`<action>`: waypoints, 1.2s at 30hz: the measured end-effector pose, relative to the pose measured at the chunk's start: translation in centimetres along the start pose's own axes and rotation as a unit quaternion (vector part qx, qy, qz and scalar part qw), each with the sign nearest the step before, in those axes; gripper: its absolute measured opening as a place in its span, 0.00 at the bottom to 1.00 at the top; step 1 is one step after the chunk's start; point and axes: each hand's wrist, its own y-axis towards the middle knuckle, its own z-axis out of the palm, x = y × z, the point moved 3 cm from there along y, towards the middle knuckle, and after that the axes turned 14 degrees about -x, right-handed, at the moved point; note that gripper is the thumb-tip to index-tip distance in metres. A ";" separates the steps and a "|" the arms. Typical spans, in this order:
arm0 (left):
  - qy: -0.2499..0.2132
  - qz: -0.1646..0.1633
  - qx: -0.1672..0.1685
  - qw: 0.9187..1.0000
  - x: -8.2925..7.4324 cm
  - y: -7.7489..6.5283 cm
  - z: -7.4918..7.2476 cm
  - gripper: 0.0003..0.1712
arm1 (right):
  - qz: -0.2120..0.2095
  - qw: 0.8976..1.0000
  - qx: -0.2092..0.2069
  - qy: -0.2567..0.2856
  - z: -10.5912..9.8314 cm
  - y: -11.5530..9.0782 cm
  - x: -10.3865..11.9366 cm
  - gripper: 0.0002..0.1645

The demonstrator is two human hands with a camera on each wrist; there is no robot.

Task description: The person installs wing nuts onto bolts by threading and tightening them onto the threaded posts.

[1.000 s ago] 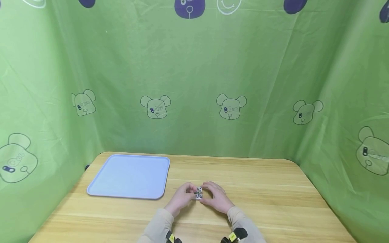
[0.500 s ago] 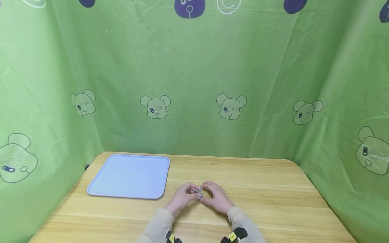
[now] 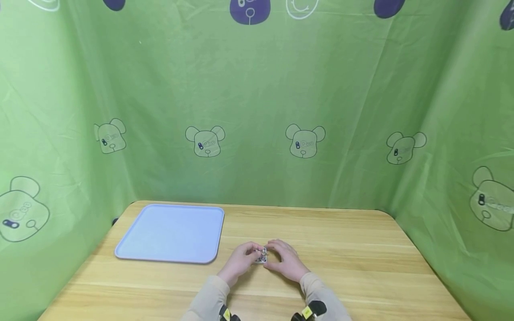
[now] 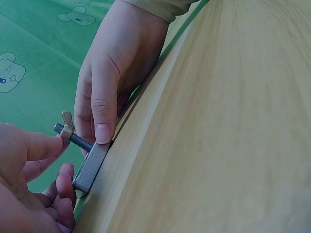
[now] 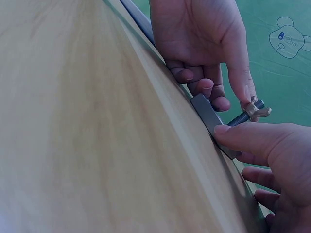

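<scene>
A small metal block (image 4: 92, 167) lies on the table near the middle, with a threaded bolt (image 4: 80, 141) rising from it. Near the top of the bolt sits a brass-coloured wing nut (image 4: 67, 127). My left hand (image 3: 241, 260) pinches the wing nut between thumb and index finger, its other fingers curled beside the block. From the other side, my right hand (image 3: 287, 261) grips the block's ends, and its thumb (image 5: 231, 132) presses on the edge. In the head view, the left fingers cover part of the block.
To the left on the wooden table (image 3: 341, 249) lies a pale blue tray (image 3: 172, 232). Green curtains (image 3: 257, 178) printed with bear heads enclose the table at the back and both sides.
My left thumb and fingertips have shifted slightly back and forth around the wing nut. The right hand keeps its hold on the block in the same spot.
</scene>
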 end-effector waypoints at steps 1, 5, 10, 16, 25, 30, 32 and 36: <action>0.001 -0.001 -0.001 1.000 0.0 0.0 0.0 0.10 | 0.001 1.000 0.000 0.000 0.0 0.0 0.0 0.35; 0.002 -0.006 -0.012 1.000 0.1 0.0 0.0 0.10 | 0.000 1.000 -0.001 0.002 0.0 0.0 0.1 0.36; -0.014 -0.021 -0.028 0.999 0.1 0.0 0.0 0.10 | 0.003 1.000 0.001 -0.002 0.0 0.0 0.0 0.35; -0.010 -0.019 -0.029 0.999 0.0 -0.1 0.0 0.07 | 0.005 1.000 0.001 -0.005 0.1 -0.1 -0.2 0.35; -0.019 -0.020 -0.007 1.000 0.1 0.0 0.1 0.15 | 0.004 1.000 0.000 0.003 0.2 0.0 -0.3 0.35; -0.013 -0.006 0.000 1.000 0.2 0.2 0.1 0.17 | 0.004 1.000 0.000 0.003 0.2 0.0 -0.3 0.36; -0.009 -0.005 -0.001 1.000 0.2 0.2 0.2 0.17 | 0.003 1.000 0.000 0.002 0.2 0.0 -0.3 0.36; -0.005 -0.003 -0.002 1.000 0.3 0.3 0.2 0.14 | 0.002 1.000 -0.001 0.004 0.1 -0.1 -0.2 0.36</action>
